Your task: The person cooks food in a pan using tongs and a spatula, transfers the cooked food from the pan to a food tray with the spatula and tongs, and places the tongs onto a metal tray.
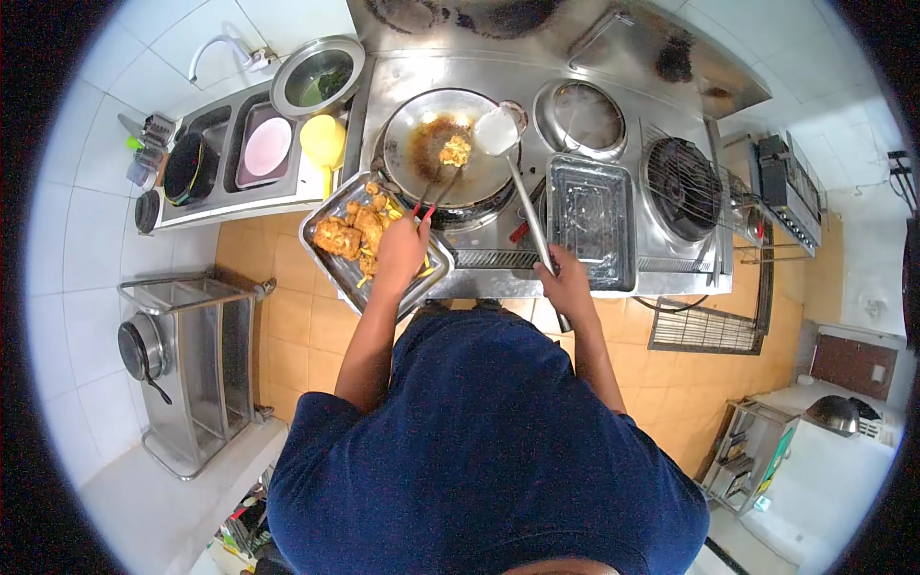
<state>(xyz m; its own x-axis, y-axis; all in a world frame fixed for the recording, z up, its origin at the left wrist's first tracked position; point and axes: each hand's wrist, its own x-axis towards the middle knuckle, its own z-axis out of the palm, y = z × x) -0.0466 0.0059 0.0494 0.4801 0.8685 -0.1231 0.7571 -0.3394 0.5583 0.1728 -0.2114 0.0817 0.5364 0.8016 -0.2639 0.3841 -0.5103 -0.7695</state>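
Observation:
My left hand is closed on red-handled tongs, above the right part of a metal tray that holds fried chicken pieces and yellow strips. The tongs' dark tips reach over the wok, where they meet a golden fried piece; whether they grip it I cannot tell. Brown residue coats the wok's bottom. My right hand wraps round the long metal handle of a wok spatula. Its pale, broad head rests at or over the wok's right rim.
Right of the wok lies a dark rectangular tray, with a round covered pot behind it. Further right, a wire rack overhangs a burner. Left are a pot of dark greens, a yellow bowl-like item and a pink basin.

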